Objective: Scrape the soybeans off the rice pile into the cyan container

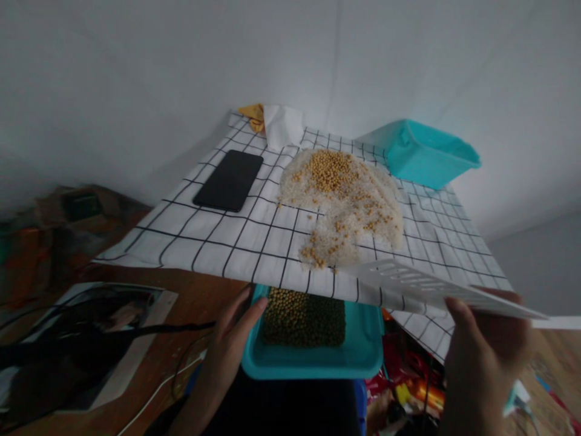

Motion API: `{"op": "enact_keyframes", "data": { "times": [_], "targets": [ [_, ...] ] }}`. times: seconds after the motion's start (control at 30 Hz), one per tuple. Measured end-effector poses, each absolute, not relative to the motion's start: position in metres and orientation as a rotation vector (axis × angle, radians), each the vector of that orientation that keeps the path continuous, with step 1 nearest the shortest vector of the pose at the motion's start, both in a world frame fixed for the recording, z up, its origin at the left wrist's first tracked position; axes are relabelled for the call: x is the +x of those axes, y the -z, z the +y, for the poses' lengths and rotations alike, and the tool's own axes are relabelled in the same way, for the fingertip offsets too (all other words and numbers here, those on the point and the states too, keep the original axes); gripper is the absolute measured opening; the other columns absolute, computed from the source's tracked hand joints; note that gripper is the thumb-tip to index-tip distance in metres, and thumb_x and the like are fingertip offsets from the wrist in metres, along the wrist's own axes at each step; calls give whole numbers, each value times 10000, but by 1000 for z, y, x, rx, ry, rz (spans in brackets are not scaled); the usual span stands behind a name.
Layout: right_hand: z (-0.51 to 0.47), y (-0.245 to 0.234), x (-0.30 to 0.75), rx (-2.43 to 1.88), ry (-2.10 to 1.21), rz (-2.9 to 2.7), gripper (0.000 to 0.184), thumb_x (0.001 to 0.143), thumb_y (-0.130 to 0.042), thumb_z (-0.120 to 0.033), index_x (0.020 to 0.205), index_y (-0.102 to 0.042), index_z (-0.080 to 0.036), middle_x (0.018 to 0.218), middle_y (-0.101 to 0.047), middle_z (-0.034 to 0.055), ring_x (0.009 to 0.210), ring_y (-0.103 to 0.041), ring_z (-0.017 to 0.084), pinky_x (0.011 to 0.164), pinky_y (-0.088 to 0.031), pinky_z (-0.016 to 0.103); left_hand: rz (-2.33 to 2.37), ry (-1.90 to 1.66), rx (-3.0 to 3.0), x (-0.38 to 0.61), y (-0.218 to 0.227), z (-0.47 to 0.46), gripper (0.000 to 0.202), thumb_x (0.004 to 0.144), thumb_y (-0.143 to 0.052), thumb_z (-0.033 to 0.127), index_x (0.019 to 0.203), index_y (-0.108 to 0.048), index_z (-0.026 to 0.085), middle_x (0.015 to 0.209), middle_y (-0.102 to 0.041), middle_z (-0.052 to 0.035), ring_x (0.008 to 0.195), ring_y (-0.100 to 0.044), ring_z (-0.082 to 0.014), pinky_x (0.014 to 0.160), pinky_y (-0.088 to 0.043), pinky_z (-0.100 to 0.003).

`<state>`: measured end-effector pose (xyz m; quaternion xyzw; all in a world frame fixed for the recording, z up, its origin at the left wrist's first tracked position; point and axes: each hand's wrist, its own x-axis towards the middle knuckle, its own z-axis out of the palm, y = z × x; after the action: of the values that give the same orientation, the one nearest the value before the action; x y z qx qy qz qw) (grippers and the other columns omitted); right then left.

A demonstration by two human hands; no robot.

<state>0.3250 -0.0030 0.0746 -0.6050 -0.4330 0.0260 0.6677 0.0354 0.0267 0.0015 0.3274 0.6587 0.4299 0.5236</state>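
Note:
My right hand (483, 348) grips a thin white slotted board (408, 283), thumb on top. The board's far end lies at the near edge of a spread of pale grains (333, 239), probably rice. Yellow beans (330, 171), like soybeans, are heaped at its back and scattered through it. My left hand (231, 333) holds the left rim of a turquoise tray (318, 368), just below the table's front edge. Inside the tray, yellow beans (285, 315) lie on the left and small dark green beans (324, 321) on the right.
A white checked cloth (227, 239) covers the table. On it are a black phone (229, 180), white tissue (282, 126), a yellow wrapper (254, 115) and a turquoise bin (426, 157). Behind stands a wall (290, 60). A white cable (161, 384) runs at lower left.

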Motion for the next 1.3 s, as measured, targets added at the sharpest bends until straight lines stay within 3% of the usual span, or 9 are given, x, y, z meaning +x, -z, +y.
{"op": "enact_keyframes", "data": {
  "times": [0.17, 0.33, 0.53, 1.03, 1.17, 1.3],
  "targets": [
    [-3, -76, 323, -1190, -101, -1077, 251, 652, -836, -243, 731, -604, -186, 713, -652, -8, 691, -602, 169, 701, -462, 336, 1538, -1045, 784, 39, -10, 28, 424, 660, -687, 505, 986, -718, 236, 1187, -756, -41, 1222, -629, -283, 1083, -439, -353],
    [3, -76, 321, -1142, -111, -1078, 262, 663, -819, -272, 715, -572, -201, 654, -622, -30, 653, -581, 162, 712, -469, 347, 1595, -1050, 663, 45, -18, 32, 429, 542, -707, 496, 879, -692, 231, 1124, -774, -78, 1180, -650, -326, 1057, -465, -394],
    [13, -75, 319, -1273, -29, -1010, 271, 649, -859, -303, 727, -624, -192, 708, -568, -27, 662, -520, 135, 625, -382, 282, 1585, -1049, 662, 44, -14, 31, 461, 578, -724, 495, 954, -705, 227, 1190, -753, -66, 1226, -620, -325, 1088, -437, -408],
    [12, -76, 317, -1192, -178, -1159, 219, 704, -809, -228, 745, -595, -208, 686, -634, -21, 685, -591, 169, 699, -438, 329, 1461, -1095, 794, 39, -4, 29, 392, 688, -730, 486, 976, -755, 221, 1119, -780, -47, 1163, -659, -309, 1051, -467, -369],
    [10, -79, 316, -1099, -276, -1242, 223, 735, -788, -280, 738, -575, -216, 645, -633, -21, 667, -608, 187, 734, -464, 376, 1488, -1069, 792, 39, -7, 27, 413, 691, -720, 500, 999, -754, 226, 1126, -777, -45, 1156, -665, -295, 1032, -480, -347],
    [11, -76, 320, -1167, -207, -1147, 235, 698, -824, -256, 740, -601, -197, 674, -624, -19, 665, -583, 159, 685, -444, 320, 1514, -1070, 827, 37, -5, 26, 456, 687, -717, 533, 1019, -748, 223, 1177, -759, -55, 1215, -625, -310, 1091, -427, -385]
  ]
}}
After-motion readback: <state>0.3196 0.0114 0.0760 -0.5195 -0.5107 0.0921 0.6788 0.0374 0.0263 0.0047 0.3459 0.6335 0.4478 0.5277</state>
